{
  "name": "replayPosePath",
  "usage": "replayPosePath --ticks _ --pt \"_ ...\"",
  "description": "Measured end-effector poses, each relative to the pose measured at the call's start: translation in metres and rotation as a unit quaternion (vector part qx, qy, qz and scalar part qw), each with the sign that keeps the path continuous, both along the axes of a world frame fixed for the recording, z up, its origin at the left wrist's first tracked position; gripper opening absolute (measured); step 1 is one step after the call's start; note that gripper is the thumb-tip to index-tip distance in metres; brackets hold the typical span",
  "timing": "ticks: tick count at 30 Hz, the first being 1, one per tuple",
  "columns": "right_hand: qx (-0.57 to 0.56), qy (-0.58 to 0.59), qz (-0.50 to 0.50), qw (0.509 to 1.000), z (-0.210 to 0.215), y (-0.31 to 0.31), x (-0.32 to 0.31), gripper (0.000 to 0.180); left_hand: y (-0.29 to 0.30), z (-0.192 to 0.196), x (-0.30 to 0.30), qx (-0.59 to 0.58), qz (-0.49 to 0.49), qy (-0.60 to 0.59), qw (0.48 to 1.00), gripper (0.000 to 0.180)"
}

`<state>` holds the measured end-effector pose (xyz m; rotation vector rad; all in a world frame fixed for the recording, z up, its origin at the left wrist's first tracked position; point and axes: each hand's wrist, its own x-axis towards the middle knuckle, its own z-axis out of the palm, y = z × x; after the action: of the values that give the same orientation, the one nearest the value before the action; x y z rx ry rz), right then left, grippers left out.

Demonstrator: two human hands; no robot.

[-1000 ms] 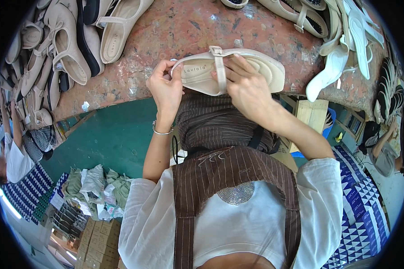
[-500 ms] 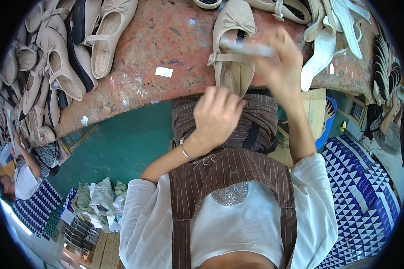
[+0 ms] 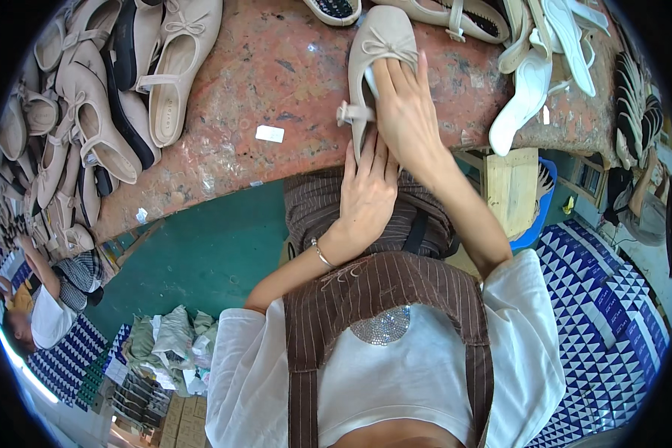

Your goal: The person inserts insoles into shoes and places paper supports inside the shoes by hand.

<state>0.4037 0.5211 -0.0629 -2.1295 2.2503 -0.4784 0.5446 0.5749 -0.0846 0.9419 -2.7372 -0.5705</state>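
A beige ballet flat (image 3: pixel 381 30) with a bow and a side strap lies toe away from me at the table's near edge. My right hand (image 3: pixel 407 123) reaches into its opening, fingers stretched toward the toe; the fingertips are hidden under the upper. One outer finger rests along the shoe's right rim. Beside those fingers a white edge (image 3: pixel 370 81) shows inside the shoe. My left hand (image 3: pixel 367 194) holds the heel end, fingers pointing up along it, its thumb not clearly seen.
Many beige shoes (image 3: pixel 112 123) are heaped at the table's left. White shoe-shaped pieces (image 3: pixel 524 97) lie at the right, and another beige strap shoe (image 3: pixel 467 19) at the back. A small white label (image 3: pixel 269 134) lies on the worn red table (image 3: pixel 291 82). Other people work at both sides.
My right hand has moved down and left into the shoe; the blurred white piece it held has mostly gone from sight. My left hand has shifted slightly and straightened its fingers at the heel.
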Motion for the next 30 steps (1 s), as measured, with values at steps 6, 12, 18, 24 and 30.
replayPosePath --ticks 6,12,18,24,30 --pt "0.024 -0.043 0.004 0.999 -0.003 -0.001 -0.006 0.041 -0.001 0.005 -0.002 -0.019 0.0 -0.001 1.0 0.049" --pt "0.066 -0.031 -0.002 0.997 0.005 0.046 0.027 0.064 0.005 -0.005 0.005 0.071 0.009 0.045 0.996 0.052" --pt "0.021 0.048 -0.023 0.998 -0.01 -0.007 -0.001 0.027 -0.003 -0.001 -0.001 0.018 -0.017 0.016 1.0 0.044" --pt "0.269 0.063 -0.003 0.961 0.002 -0.038 -0.008 0.023 -0.002 0.001 -0.004 -0.003 0.006 0.034 0.999 0.052" --pt "-0.028 -0.194 0.149 0.969 0.021 0.008 -0.028 0.03 -0.026 0.015 -0.016 0.018 0.124 0.095 0.988 0.032"
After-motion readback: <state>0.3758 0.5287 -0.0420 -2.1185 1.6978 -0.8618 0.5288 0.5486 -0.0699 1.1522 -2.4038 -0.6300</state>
